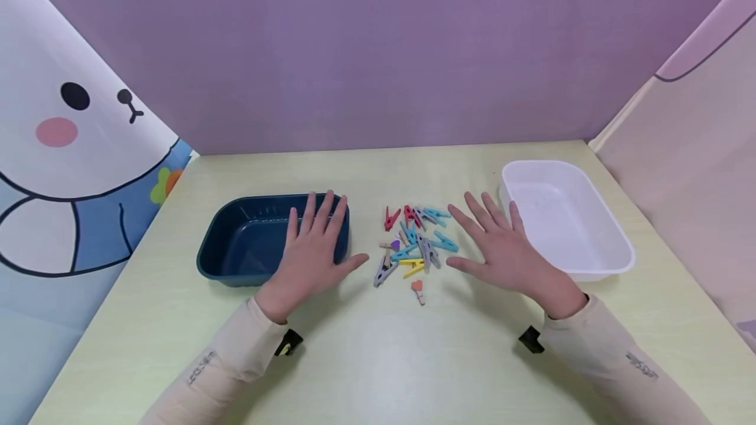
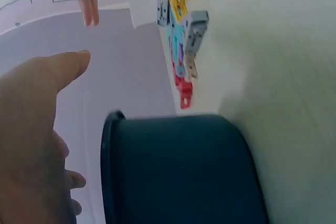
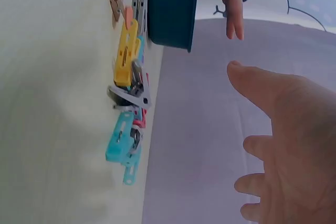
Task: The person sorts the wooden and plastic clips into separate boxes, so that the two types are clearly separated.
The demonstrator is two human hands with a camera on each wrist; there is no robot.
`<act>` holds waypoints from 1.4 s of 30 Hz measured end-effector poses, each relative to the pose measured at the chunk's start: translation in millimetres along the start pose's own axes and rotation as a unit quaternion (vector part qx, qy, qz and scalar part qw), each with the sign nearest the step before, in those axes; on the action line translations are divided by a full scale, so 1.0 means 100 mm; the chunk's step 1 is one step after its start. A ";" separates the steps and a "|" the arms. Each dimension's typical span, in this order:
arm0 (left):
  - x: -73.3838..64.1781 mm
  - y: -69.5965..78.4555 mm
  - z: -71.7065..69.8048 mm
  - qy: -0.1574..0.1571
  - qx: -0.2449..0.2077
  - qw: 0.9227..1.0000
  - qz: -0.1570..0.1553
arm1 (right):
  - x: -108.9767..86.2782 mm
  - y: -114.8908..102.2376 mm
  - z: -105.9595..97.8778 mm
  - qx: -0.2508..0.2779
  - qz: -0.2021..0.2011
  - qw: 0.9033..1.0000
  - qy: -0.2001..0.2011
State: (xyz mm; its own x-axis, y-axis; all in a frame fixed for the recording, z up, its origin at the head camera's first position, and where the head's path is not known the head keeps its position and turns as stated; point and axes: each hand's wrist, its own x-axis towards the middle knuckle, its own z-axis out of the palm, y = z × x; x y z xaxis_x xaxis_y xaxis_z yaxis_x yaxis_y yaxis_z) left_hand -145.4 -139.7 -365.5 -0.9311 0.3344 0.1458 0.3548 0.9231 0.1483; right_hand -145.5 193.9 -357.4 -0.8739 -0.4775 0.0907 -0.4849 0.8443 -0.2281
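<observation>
A pale, wood-grained table [image 1: 401, 372] stands before me, backed by a plain purple sheet [image 1: 384, 51], with a cartoon-printed panel [image 1: 53, 162] on the left and a pale pink one [image 1: 685, 169] on the right. The coloured clothespins [image 1: 425, 253] lie loosely heaped on it between a navy tub [image 1: 236, 241] and a white tub [image 1: 558, 222]. Above the tabletop, the left hand [image 1: 310, 258] near the navy tub and the right hand [image 1: 502, 251] near the white one are both spread wide, thumbs out, holding nothing.
</observation>
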 end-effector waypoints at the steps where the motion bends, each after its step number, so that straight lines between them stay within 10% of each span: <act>1: -0.02 -0.03 0.00 0.002 -0.008 1.000 -0.004 | 0.00 -0.01 0.01 -0.002 -0.004 1.000 0.003; 16: -0.43 -0.48 -0.06 0.072 -0.059 0.995 -0.043 | -0.03 -0.13 0.19 0.014 -0.061 0.998 0.022; 28: -0.84 -1.03 -0.16 0.170 -0.129 0.970 -0.118 | -0.06 -0.22 0.33 0.053 -0.092 0.993 0.046; 42: -1.14 -1.42 -0.16 0.106 -0.276 0.924 -0.244 | 0.00 -0.32 0.47 0.163 -0.050 0.982 -0.087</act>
State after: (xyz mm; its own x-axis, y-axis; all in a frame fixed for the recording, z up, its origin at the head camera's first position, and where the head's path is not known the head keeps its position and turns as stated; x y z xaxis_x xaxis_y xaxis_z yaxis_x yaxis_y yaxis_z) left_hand -88.7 -312.0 -387.2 -0.9750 -0.1935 0.1093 -0.0582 0.6969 0.7148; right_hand -128.6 155.1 -395.2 -0.7904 -0.6117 -0.0330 -0.5064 0.6827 -0.5267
